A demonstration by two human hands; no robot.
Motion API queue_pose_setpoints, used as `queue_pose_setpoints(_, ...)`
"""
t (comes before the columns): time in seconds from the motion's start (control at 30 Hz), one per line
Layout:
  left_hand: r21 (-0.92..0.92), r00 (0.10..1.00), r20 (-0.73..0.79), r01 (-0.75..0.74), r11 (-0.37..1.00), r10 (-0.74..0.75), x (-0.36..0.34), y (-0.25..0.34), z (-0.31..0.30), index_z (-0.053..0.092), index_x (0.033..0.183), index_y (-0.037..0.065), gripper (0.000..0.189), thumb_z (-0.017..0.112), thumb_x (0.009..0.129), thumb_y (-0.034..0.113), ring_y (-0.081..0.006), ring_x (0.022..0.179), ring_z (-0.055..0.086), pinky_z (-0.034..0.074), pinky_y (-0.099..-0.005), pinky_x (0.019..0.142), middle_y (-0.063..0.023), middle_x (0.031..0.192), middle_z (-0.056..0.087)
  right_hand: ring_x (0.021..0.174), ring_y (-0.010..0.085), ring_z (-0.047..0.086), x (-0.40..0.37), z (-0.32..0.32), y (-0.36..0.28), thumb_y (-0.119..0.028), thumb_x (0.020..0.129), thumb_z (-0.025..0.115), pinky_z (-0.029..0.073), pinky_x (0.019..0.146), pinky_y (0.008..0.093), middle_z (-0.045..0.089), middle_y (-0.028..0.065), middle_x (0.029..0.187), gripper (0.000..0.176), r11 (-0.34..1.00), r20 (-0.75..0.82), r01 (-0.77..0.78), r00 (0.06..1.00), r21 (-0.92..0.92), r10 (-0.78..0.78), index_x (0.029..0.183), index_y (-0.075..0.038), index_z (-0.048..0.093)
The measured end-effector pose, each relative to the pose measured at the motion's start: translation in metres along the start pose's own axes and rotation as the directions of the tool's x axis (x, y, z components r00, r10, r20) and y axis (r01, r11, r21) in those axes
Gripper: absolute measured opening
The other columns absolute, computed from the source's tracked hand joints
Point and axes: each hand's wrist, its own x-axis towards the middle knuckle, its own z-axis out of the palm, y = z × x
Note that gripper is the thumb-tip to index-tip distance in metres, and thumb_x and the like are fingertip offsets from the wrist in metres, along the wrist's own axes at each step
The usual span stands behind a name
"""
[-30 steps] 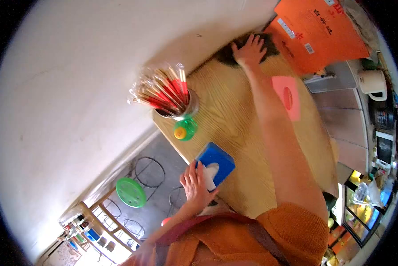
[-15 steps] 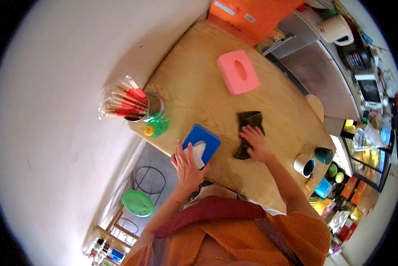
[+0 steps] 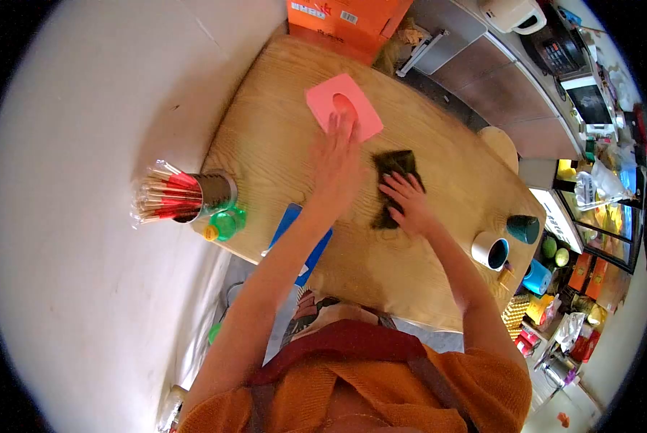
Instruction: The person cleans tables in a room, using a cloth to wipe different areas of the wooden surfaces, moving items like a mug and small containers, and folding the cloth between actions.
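Observation:
My left hand (image 3: 338, 166), smeared by motion, reaches forward with fingers stretched out, their tips over the front part of a pink tissue box cover (image 3: 319, 99) with an oval opening. Flat on a dark, crumpled cloth (image 3: 394, 160) lies my right hand (image 3: 408, 205), its fingers apart. The cloth rests on the wooden table (image 3: 439, 267). Under my left forearm sits a blue tissue box (image 3: 313, 254), largely covered by the arm.
A metal canister (image 3: 219, 191) of wrapped sticks and a green bottle (image 3: 227, 222) with a yellow cap stand at the left edge. Toward the right are a white mug (image 3: 482, 249) and a dark green cup (image 3: 523, 228). An orange box (image 3: 338, 36) borders the far end.
My left hand has left the blue tissue box and moved forward to the pink cover. My right hand remains on the cloth. The whole view has shifted slightly.

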Motion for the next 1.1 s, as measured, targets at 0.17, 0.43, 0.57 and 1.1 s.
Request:
queue_pose_setpoints(0.17, 0.174, 0.989, 0.143, 0.009, 0.985, -0.034, 0.03, -0.043, 0.025, 0.046, 0.137, -0.002, 0.059, 0.066, 0.082, 0.009, -0.0378, 0.144, 0.028, 0.025, -0.063, 0.112, -0.0216, 0.147, 0.038, 0.15, 0.0325, 0.015, 0.032, 0.001, 0.044, -0.023, 0.09, 0.06, 0.013, 0.119, 0.0532, 0.026, 0.0145, 0.16, 0.067, 0.916, -0.486, -0.4, 0.793, 0.04, 0.368, 0.151, -0.009, 0.035)
queue_pose_setpoints(0.43, 0.206, 0.984, 0.036, 0.161, 0.965, -0.172, -0.073, -0.043, -0.073, 0.055, 0.123, -0.002, 0.054, 0.074, 0.074, 0.009, -0.0433, 0.135, 0.039, 0.034, -0.0534, 0.111, -0.0219, 0.133, 0.051, 0.143, 0.0401, 0.03, 0.344, -0.025, -0.042, -0.027, 0.091, 0.055, 0.02, 0.118, 0.0525, 0.041, 0.0209, 0.149, 0.056, 0.994, -0.461, 0.094, 0.881, -0.048, -0.105, 0.138, 0.001, 0.046)
queue_pose_setpoints(0.57, 0.159, 0.961, -0.016, 0.274, 0.948, -0.275, -0.09, -0.042, -0.08, 0.056, 0.116, -0.002, 0.045, 0.072, 0.075, 0.008, -0.0398, 0.14, 0.035, 0.031, -0.0571, 0.11, -0.0174, 0.128, 0.053, 0.147, 0.0302, 0.026, 0.421, -0.016, -0.084, -0.038, 0.091, 0.052, 0.015, 0.121, 0.0495, 0.037, 0.0137, 0.155, 0.067, 0.987, -0.45, 0.105, 0.88, -0.123, -0.15, 0.145, -0.001, 0.041)
queue_pose_setpoints(1.1, 0.212, 0.996, -0.07, 0.063, 0.975, -0.049, -0.001, -0.094, -0.027, 0.053, 0.127, -0.002, 0.055, 0.073, 0.079, 0.013, -0.0408, 0.138, 0.037, 0.032, -0.0564, 0.11, -0.0215, 0.136, 0.05, 0.146, 0.0397, 0.024, -0.017, 0.042, 0.007, -0.006, 0.088, 0.053, 0.016, 0.119, 0.0551, 0.034, 0.0186, 0.155, 0.065, 0.87, -0.543, -0.433, 0.684, 0.235, 0.487, 0.15, -0.005, 0.035)
